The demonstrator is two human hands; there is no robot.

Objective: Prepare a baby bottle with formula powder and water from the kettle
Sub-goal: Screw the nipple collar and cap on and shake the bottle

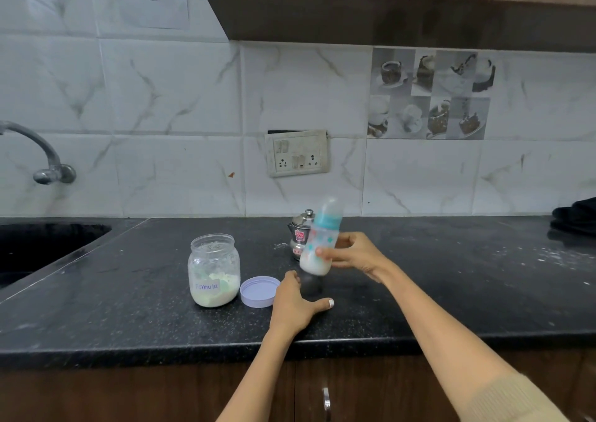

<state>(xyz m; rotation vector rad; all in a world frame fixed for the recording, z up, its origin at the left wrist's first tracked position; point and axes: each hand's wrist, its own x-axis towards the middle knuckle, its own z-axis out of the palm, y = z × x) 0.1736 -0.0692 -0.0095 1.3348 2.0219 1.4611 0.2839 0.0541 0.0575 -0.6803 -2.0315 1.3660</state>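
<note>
You hold the baby bottle (319,241) off the counter (451,286) in your right hand (354,255), fingers and thumb closed round its lower half. It is capped in teal, milky white at the bottom, and blurred, which suggests you are shaking it. Its long axis runs close to upright, the cap tipped slightly toward 1 o'clock. The bottle sits at 9 o'clock from your right palm, directly above the dark patch of counter in front of your left hand (295,305).

That left hand lies flat on the counter, fingers spread and gripping nothing, at 6 o'clock from the bottle and well placed to steady it if you set it down. Just beside it, at 9 o'clock, the lilac lid (259,291) rests upturned, touching or nearly touching the open formula jar (213,271). The small steel kettle (300,236) stands behind the bottle, at 11 o'clock, partly hidden by it. Mixing looks nearly finished.
</note>
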